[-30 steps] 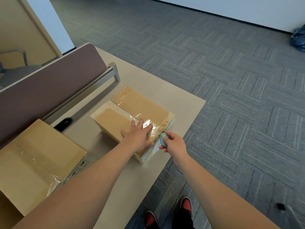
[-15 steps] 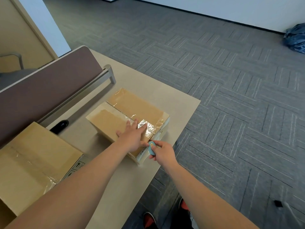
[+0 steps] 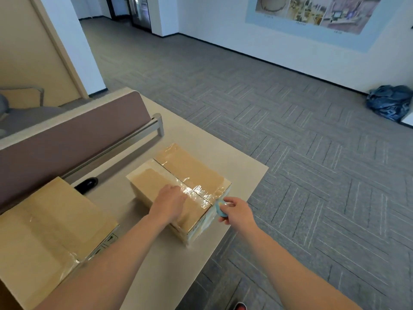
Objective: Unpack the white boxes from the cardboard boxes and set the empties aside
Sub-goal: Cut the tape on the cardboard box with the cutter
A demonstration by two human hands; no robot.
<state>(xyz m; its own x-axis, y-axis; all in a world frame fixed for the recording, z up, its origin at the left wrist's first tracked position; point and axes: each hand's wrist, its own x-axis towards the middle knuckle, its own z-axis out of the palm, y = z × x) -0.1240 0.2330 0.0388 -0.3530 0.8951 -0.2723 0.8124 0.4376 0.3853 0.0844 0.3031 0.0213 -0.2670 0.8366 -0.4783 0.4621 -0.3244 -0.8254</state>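
A taped cardboard box (image 3: 190, 173) lies on the beige table (image 3: 225, 153), its flaps sealed with clear tape along the middle seam. My left hand (image 3: 168, 203) rests on the box's near top, knuckles up with the fingers bent under. My right hand (image 3: 238, 210) pinches a small blue cutter (image 3: 220, 209) against the near right edge of the box, at the end of the taped seam. A second, larger taped cardboard box (image 3: 44, 227) stands at the near left of the table. No white boxes are in sight.
A brown divider panel (image 3: 71, 139) with a metal rail runs along the table's left side. A black object (image 3: 86, 184) lies beside the rail. The table's right edge drops to grey carpet. A dark blue bag (image 3: 390, 105) sits by the far wall.
The camera has tilted up, so the wall and bag now show. My left hand's fingers have curled from flat on the box top. The cutter stays at the box's near right edge.
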